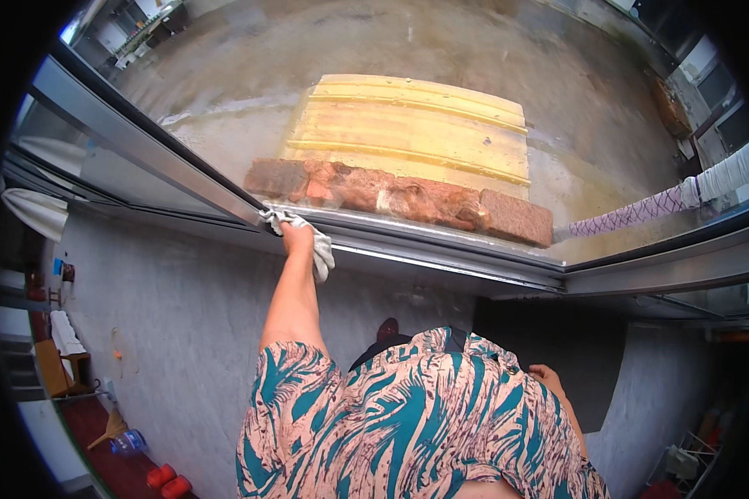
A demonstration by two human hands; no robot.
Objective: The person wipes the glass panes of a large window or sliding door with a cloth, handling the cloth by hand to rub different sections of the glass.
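Note:
My left hand [296,238] reaches up and forward, gripping a white cloth [318,246] pressed against the metal window track [408,245] where the sliding frame [150,150] meets the sill. My left arm is bare below a patterned teal and pink sleeve. My right hand [546,377] hangs low beside my body, fingers loosely curled, holding nothing that I can see.
Outside the sill lies a row of red bricks [408,200] in front of a yellow ribbed slab [416,125] on wet concrete. A wrapped hose [666,204] runs off to the right. Below are a grey wall, a plastic bottle [129,442] and red dumbbells [168,481].

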